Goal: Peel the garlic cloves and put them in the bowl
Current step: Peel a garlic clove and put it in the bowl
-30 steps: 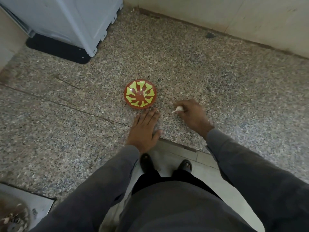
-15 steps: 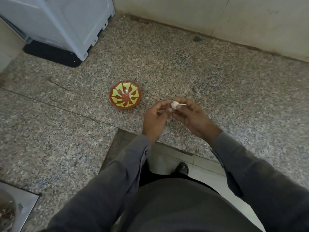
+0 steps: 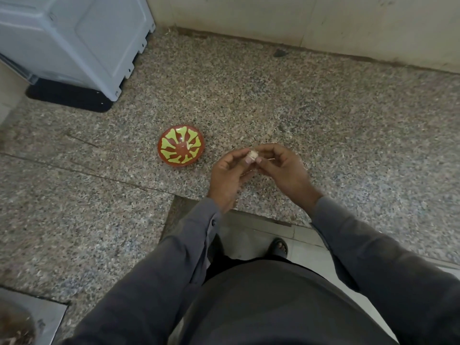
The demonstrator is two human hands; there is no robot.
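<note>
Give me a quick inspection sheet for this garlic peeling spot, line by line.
Surface: speckled granite counter, seamed, with a cut-out front edge.
Job's things: garlic clove held over the counter; red and green bowl left of it, contents unclear.
Clutter: dark speck near the wall.
Grippers: left hand and right hand both pinch the clove.
Cables: nothing seen.
Surroundings: white appliance on a black mat; sink corner; tiled wall.
</note>
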